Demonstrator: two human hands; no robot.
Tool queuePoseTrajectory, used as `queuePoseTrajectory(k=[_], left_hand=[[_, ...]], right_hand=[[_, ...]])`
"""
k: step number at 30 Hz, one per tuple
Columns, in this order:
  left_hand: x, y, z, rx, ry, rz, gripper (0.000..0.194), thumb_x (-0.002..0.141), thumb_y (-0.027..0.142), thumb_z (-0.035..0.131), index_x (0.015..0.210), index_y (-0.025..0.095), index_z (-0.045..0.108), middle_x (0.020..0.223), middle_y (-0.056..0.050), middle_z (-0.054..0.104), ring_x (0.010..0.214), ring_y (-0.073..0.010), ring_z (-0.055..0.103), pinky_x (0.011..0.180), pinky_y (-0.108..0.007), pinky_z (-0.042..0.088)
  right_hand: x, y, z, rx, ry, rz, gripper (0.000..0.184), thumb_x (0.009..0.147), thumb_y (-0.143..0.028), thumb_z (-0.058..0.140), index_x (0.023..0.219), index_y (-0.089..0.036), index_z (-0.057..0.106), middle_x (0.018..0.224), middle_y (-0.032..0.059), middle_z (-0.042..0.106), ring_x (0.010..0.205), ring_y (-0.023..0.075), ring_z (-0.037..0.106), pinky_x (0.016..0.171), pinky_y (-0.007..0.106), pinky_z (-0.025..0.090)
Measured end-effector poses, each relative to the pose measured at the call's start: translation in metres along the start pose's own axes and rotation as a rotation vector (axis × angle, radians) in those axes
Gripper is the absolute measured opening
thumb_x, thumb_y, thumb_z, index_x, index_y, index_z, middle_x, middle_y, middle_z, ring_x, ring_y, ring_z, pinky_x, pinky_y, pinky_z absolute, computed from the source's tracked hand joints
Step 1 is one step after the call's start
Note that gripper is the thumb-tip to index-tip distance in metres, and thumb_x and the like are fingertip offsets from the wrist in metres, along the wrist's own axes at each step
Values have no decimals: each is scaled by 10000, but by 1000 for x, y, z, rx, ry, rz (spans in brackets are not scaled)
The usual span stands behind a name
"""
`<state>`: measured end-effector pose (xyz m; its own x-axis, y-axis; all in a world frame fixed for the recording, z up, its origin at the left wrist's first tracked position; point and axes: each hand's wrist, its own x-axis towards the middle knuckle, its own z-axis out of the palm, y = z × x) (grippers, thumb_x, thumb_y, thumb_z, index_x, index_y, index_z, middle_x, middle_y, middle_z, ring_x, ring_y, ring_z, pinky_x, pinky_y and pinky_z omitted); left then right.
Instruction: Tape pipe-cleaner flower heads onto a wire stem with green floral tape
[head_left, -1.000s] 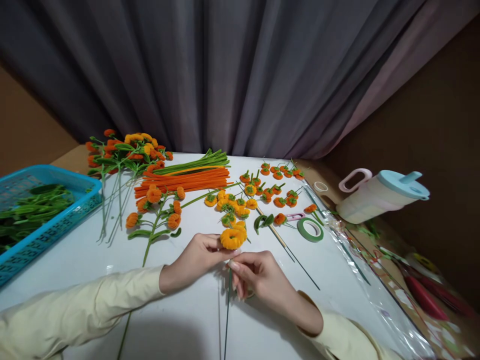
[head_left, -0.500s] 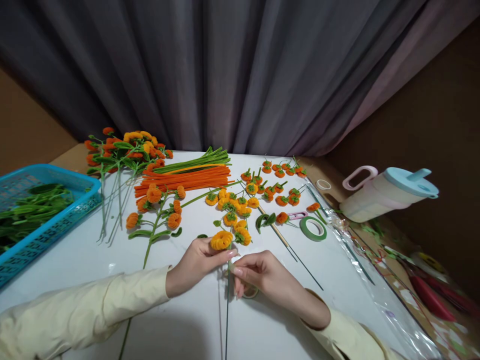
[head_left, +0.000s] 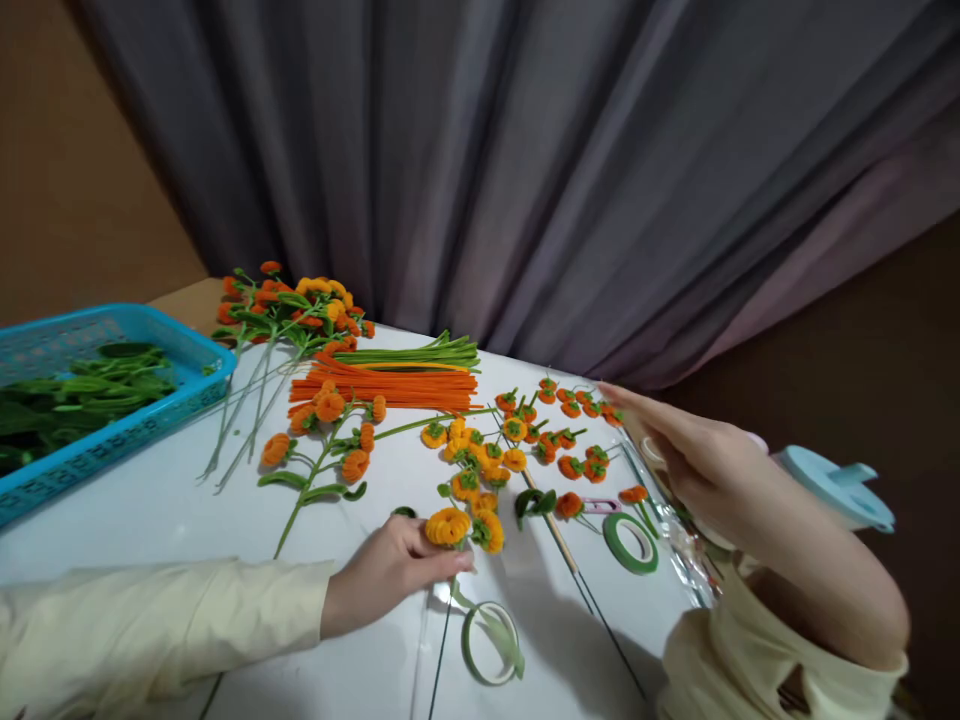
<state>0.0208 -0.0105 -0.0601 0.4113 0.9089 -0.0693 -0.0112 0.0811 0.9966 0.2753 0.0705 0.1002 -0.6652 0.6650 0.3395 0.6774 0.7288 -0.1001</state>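
Note:
My left hand (head_left: 394, 570) is closed in a pinch on a yellow pipe-cleaner flower stem (head_left: 448, 527), just below the blooms. A thin dark wire runs down from the pinch toward the front edge. Beside it, a roll of pale green floral tape (head_left: 466, 650) sits below the fingers, its loose strip leading up to the stem. My right hand (head_left: 686, 450) is stretched over the right side, holding nothing visible. Its extended fingertips are at the far cluster of small orange flowers (head_left: 570, 408); the thumb side is partly hidden.
Orange and green pipe cleaners (head_left: 382, 385) lie at the back beside a finished orange flower spray (head_left: 319, 480). A blue basket (head_left: 195, 390) of green leaves stands left. At right are a green tape roll (head_left: 609, 545) and a tumbler with a blue lid (head_left: 825, 480), partly behind my arm.
My right hand has let go near the stem and moved away, up and right to the orange flowers. The pale tape roll now shows. My left hand keeps its pinch; the view has tilted.

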Motion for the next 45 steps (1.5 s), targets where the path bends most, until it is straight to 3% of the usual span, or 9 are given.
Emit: queuePoseTrajectory(k=[4, 11, 14, 18, 25, 31, 37, 41, 45], left_hand=[[-3, -2, 0, 42, 42, 94, 458, 814, 367, 582, 441, 160, 416, 494, 49, 298, 511, -90, 311, 499, -256, 249], [-8, 9, -1, 13, 73, 159, 416, 776, 304, 591, 432, 166, 404, 497, 40, 362, 484, -85, 333, 480, -248, 271], [-8, 8, -3, 2, 57, 172, 416, 773, 322, 589, 433, 167, 406, 478, 41, 347, 476, -86, 326, 459, -248, 251], [-8, 2, -4, -4, 45, 159, 411, 780, 367, 581, 447, 164, 451, 469, 35, 366, 485, -97, 339, 461, -254, 242], [-8, -3, -3, -43, 36, 106, 358, 777, 350, 589, 482, 156, 532, 502, 23, 445, 508, -107, 388, 488, -249, 278], [-8, -4, -3, -25, 51, 125, 448, 773, 390, 592, 415, 157, 458, 465, 39, 372, 477, -89, 312, 452, -245, 239], [-10, -4, -3, 42, 90, 108, 454, 774, 470, 590, 449, 153, 607, 432, 26, 443, 455, -97, 365, 444, -236, 274], [-11, -2, -2, 75, 114, 178, 461, 798, 449, 575, 446, 157, 635, 422, 17, 473, 446, -103, 393, 452, -239, 290], [-10, -4, -1, 122, 136, 122, 408, 789, 445, 589, 518, 162, 699, 421, 24, 483, 437, -95, 376, 443, -235, 268]], right_hand=[[38, -13, 18, 156, -98, -120, 378, 891, -104, 387, 1195, -167, 601, 1219, 96, 630, 1117, 231, 601, 949, 366, 502], [83, -38, 118, 569, -580, -326, 316, 847, -54, 435, 957, -147, 716, 1041, 95, 709, 982, 201, 659, 879, 305, 516], [87, -47, 141, 593, -704, -286, 237, 861, -106, 502, 964, -136, 713, 1003, 96, 714, 901, 199, 668, 818, 297, 520], [87, -57, 155, 615, -735, -227, 204, 815, -191, 648, 1002, -128, 700, 924, 85, 716, 809, 186, 658, 752, 265, 506], [88, -61, 169, 656, -682, -284, 205, 790, -216, 690, 976, -129, 698, 842, 65, 691, 724, 154, 626, 677, 229, 484], [85, -61, 178, 587, -637, -326, 126, 793, -180, 668, 912, -156, 702, 828, 53, 682, 703, 147, 608, 675, 235, 473], [86, -57, 171, 557, -568, -264, 114, 788, -113, 611, 838, -174, 694, 836, 41, 691, 729, 150, 633, 701, 242, 490], [89, -42, 144, 534, -385, -135, 103, 821, -210, 614, 870, -171, 696, 870, 72, 715, 796, 193, 659, 769, 305, 504], [77, -32, 108, 656, -21, 140, 157, 743, -306, 721, 853, -195, 720, 863, 60, 741, 785, 218, 685, 725, 313, 543]])
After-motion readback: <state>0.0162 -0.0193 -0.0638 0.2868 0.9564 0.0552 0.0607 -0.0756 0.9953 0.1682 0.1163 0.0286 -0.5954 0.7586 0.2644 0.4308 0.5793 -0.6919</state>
